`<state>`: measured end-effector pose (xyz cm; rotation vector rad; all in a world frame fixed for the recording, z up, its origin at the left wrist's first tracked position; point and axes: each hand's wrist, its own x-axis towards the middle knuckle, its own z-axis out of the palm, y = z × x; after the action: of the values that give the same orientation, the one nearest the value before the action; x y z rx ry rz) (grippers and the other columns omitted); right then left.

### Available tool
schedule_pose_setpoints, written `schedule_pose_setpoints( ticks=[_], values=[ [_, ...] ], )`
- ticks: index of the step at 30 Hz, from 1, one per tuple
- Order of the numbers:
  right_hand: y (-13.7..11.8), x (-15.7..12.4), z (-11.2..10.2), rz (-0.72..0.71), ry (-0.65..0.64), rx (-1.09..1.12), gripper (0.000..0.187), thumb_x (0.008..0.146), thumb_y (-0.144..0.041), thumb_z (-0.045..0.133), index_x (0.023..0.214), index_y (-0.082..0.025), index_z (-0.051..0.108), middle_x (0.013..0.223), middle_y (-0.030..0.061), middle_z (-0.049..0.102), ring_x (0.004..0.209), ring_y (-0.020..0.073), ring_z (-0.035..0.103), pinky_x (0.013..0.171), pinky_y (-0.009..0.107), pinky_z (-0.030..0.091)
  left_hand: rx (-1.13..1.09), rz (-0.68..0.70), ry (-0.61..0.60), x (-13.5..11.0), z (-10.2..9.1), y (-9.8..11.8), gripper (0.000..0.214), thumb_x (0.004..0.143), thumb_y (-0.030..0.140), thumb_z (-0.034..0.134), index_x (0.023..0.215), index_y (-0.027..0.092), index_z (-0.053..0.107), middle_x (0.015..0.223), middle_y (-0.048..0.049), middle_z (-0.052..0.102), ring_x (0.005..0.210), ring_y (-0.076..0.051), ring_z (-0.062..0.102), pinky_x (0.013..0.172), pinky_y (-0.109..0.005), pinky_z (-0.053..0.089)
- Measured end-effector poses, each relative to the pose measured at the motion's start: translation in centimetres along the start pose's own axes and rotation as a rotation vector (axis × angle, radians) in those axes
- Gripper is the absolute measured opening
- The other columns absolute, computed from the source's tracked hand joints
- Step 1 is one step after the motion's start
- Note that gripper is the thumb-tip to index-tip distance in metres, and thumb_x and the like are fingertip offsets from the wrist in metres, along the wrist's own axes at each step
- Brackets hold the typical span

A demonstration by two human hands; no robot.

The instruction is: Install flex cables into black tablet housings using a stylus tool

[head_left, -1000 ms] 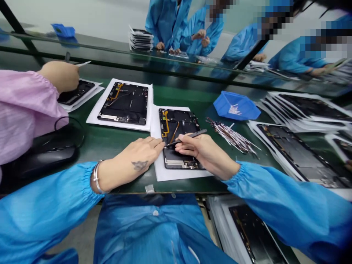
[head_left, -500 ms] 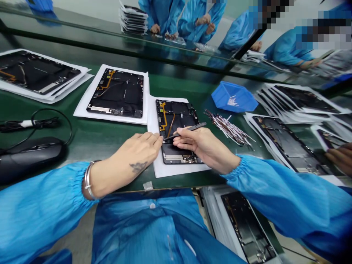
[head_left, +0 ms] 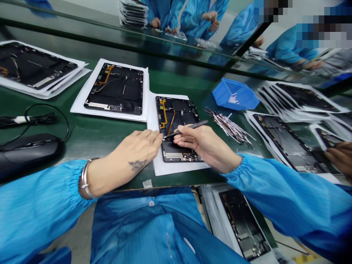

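Observation:
An opened tablet body (head_left: 176,113) with an orange flex cable lies on a white sheet (head_left: 165,168) at the green table's front edge. My right hand (head_left: 205,145) is closed round grey tweezers (head_left: 189,127), whose tip touches the tablet's left side. My left hand (head_left: 140,146) rests flat beside the tablet, fingers stretched, their tips pressing on the tablet's left edge right by the tweezer tip. A silver bracelet sits on my left wrist.
A second opened tablet (head_left: 115,90) on paper lies to the left, another (head_left: 30,68) at far left. A pile of thin cables (head_left: 229,126) and a blue tray (head_left: 235,96) lie right. A black mouse (head_left: 27,148) sits left. Stacked tablets (head_left: 297,106) fill the right; another person's hand (head_left: 339,157) shows there.
The view has turned, and the pink-sleeved person at left is out of sight. My hands stay at the tablet; the tweezers have barely shifted.

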<state>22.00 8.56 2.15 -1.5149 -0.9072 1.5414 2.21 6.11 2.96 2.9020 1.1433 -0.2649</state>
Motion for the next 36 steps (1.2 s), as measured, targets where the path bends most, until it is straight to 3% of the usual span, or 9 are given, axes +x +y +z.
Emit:
schedule_pose_setpoints(
  ticks=[16, 26, 36],
  values=[
    [-0.29, -0.19, 0.4, 0.008, 0.016, -0.039, 0.029, 0.094, -0.011, 0.06, 0.067, -0.01, 0.07, 0.062, 0.0078, 0.072, 0.055, 0.0112, 0.069, 0.058, 0.015, 0.057, -0.008, 0.004, 0.033, -0.06, 0.0, -0.07, 0.039, 0.099, 0.007, 0.033, 0.135, 0.003, 0.048, 0.136, -0.0205, 0.054, 0.121, -0.029, 0.056, 0.094, -0.042, 0.052],
    [0.17, 0.09, 0.22, -0.039, 0.001, -0.039, 0.015, 0.087, -0.017, 0.071, 0.073, -0.013, 0.069, 0.065, 0.0069, 0.073, 0.058, 0.0125, 0.07, 0.056, 0.016, 0.059, -0.056, -0.004, 0.04, 0.08, -0.09, -0.16, 0.034, 0.099, 0.008, 0.036, 0.129, 0.006, 0.052, 0.131, -0.019, 0.058, 0.119, -0.028, 0.057, 0.094, -0.041, 0.051],
    [0.18, 0.01, 0.07, -0.059, -0.015, -0.059, 0.018, 0.084, -0.023, 0.076, 0.072, -0.012, 0.068, 0.067, 0.0072, 0.072, 0.058, 0.0131, 0.069, 0.056, 0.017, 0.06, -0.026, 0.006, 0.038, 0.13, 0.04, -0.21, 0.036, 0.1, 0.008, 0.033, 0.132, 0.005, 0.05, 0.132, -0.0193, 0.057, 0.119, -0.029, 0.056, 0.094, -0.042, 0.05]
  ],
)
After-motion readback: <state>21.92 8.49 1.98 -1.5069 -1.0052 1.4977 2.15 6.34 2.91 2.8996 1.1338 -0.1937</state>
